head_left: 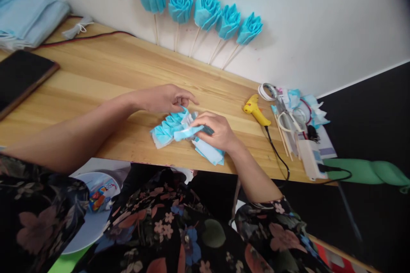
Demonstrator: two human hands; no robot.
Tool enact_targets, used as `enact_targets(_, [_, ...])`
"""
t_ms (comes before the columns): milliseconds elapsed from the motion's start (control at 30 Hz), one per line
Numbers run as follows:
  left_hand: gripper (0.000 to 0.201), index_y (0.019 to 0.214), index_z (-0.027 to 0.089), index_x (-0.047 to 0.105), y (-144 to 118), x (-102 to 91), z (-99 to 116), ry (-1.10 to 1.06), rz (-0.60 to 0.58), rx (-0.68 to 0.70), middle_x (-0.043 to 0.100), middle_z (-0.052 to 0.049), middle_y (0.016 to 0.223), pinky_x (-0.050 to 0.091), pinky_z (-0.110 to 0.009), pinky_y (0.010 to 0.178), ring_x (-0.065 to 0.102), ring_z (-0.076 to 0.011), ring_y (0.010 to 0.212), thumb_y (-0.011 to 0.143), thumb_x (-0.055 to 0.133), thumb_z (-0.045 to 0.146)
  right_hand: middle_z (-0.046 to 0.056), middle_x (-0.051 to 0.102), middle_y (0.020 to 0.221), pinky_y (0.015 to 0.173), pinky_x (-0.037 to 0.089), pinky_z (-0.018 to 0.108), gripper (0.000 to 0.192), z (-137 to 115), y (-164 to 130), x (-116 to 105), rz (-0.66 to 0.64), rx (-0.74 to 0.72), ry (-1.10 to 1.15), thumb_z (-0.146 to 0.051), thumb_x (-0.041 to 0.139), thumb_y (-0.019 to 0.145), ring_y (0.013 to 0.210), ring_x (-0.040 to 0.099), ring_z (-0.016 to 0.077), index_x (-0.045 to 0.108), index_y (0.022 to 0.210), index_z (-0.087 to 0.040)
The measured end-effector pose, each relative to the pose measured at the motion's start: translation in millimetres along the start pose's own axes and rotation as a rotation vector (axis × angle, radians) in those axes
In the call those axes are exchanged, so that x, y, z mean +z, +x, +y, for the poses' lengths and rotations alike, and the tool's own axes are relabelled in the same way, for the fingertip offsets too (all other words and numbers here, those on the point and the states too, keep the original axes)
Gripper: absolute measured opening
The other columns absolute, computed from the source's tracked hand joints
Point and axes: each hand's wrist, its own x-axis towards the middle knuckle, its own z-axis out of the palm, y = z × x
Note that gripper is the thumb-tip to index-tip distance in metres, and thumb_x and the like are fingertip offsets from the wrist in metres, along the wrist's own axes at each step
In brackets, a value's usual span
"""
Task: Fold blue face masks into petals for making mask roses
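Observation:
A fan of folded light-blue mask-fabric pieces (168, 129) lies on the wooden table (105, 72). My left hand (165, 98) rests just above the pieces, fingertips pinching their upper edge. My right hand (214, 130) grips one folded blue piece (188, 132) at the right end of the fan, with more blue pieces (209, 153) under its palm.
Several finished blue fabric flowers on sticks (205, 13) lean against the wall. A yellow glue gun (255, 110) with cord, tape roll (267, 91), scraps and a power strip (310, 158) lie at the right. A phone (22, 74) and stacked blue masks (25, 8) lie at the left.

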Motion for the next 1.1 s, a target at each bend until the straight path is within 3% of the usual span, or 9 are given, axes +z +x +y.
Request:
enact_targets(100, [0.05,0.132,0.017,0.063,-1.0,-9.7,-4.7,-0.057,0.045,-0.03,0.068,-0.004,0.1,0.048,-0.021,0.073,0.06,-0.0147,0.085,0.087,0.064,0.039,0.001,0.076,0.088,0.085,0.054,0.033,0.036,-1.5,-0.4,-3.1,-0.04,0.006,0.074,-0.041,0.072,0.089,0.085,0.07,0.0165,0.063,0.121,-0.025])
enact_targets(200, [0.05,0.132,0.019,0.063,-1.9,-12.8,-4.5,-0.131,0.083,-0.019,0.066,-0.004,0.101,0.048,-0.021,0.073,0.06,-0.0146,0.086,0.085,0.067,0.037,0.002,0.076,0.09,0.087,0.053,0.034,0.049,-1.4,-2.6,-5.1,-0.087,0.105,0.275,-0.057,0.063,0.091,0.087,0.071,0.0172,0.061,0.127,-0.024])
enact_targets(333, [0.049,0.131,0.022,0.063,-1.3,-7.9,-0.9,-0.211,0.087,-0.006,0.066,-0.003,0.097,0.049,-0.023,0.07,0.058,-0.0142,0.083,0.085,0.068,0.039,0.004,0.074,0.09,0.074,0.054,0.03,0.049,1.8,-5.9,-4.4,0.061,0.353,0.489,-0.061,0.052,0.095,0.078,0.069,0.0156,0.06,0.124,-0.022])
enact_targets(400, [0.047,0.129,0.022,0.064,-0.4,-4.9,0.0,-0.234,0.09,-0.002,0.065,-0.002,0.091,0.048,-0.023,0.067,0.057,-0.0135,0.079,0.085,0.069,0.039,0.002,0.071,0.084,0.071,0.052,0.029,0.039,2.0,-3.3,-5.4,0.175,0.424,0.43,-0.056,0.054,0.096,0.073,0.066,0.0141,0.063,0.112,-0.022])
enact_targets(467, [0.046,0.127,0.02,0.065,0.5,-2.6,0.0,-0.247,0.095,0.006,0.062,-0.002,0.085,0.046,-0.022,0.064,0.056,-0.0124,0.074,0.085,0.07,0.036,0.001,0.07,0.08,0.071,0.05,0.028,0.035,-0.9,3.7,-8.3,0.187,0.466,0.292,-0.055,0.056,0.095,0.072,0.064,0.0137,0.065,0.099,-0.022])
enact_targets(667, [0.04,0.124,0.019,0.066,0.7,0.0,4.0,-0.245,0.124,0.032,0.06,0.0,0.079,0.041,-0.019,0.059,0.052,-0.0098,0.067,0.086,0.069,0.03,0.003,0.069,0.079,0.068,0.038,0.029,0.042,-18.2,36.7,-13.3,-0.139,0.427,-0.182,-0.061,0.063,0.088,0.075,0.059,0.0162,0.066,0.08,-0.02])
enact_targets(767, [0.038,0.124,0.019,0.065,0.1,-1.1,6.9,-0.213,0.095,0.044,0.06,0.0,0.079,0.041,-0.019,0.059,0.052,-0.0099,0.066,0.089,0.067,0.031,0.002,0.065,0.071,0.062,0.03,0.029,0.039,-18.9,47.6,-8.9,-0.198,0.443,-0.307,-0.052,0.067,0.087,0.068,0.054,0.0149,0.061,0.068,-0.019])
enact_targets(967, [0.036,0.122,0.019,0.068,1.9,-10.0,-6.6,-0.131,0.128,0.066,0.061,0.0,0.078,0.041,-0.019,0.06,0.053,-0.0102,0.066,0.088,0.065,0.029,-0.002,0.067,0.069,0.061,0.031,0.027,0.024,-2.8,41.3,-1.5,-0.171,0.54,-0.191,-0.035,0.062,0.09,0.063,0.054,0.0119,0.068,0.072,-0.02])
enact_targets(1100, [0.033,0.116,0.02,0.072,1.1,-18.2,-19.6,-0.127,0.16,0.025,0.061,0.0,0.077,0.041,-0.018,0.059,0.052,-0.0103,0.066,0.087,0.067,0.035,-0.001,0.071,0.072,0.064,0.038,0.025,0.023,2.5,29.4,-4.6,-0.174,0.467,0.004,-0.035,0.061,0.09,0.065,0.058,0.0113,0.073,0.077,-0.02])
